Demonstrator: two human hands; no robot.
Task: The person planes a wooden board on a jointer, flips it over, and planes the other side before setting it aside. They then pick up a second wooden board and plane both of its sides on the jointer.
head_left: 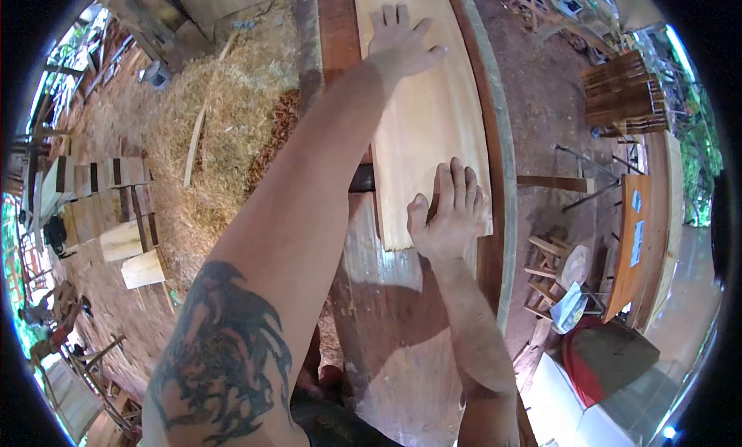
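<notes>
A long pale wooden board (429, 122) lies flat along a wooden workbench (386, 308), running away from me. My left hand (402, 41) is stretched far forward and rests on the far part of the board, fingers spread. Close to the board's near end, my right hand (448, 211) lies on its right side with the fingers extended and the thumb apart. Neither hand grips anything. A dark piece (361, 178) shows at the board's left edge, partly hidden by my left forearm.
A raised wooden rail (495, 138) runs along the bench's right side. Shavings (247, 84) cover the floor at left, near stacked wood blocks (100, 184). To the right stand a small wooden stool (549, 265), an orange-brown board (627, 246) and a white box (556, 401).
</notes>
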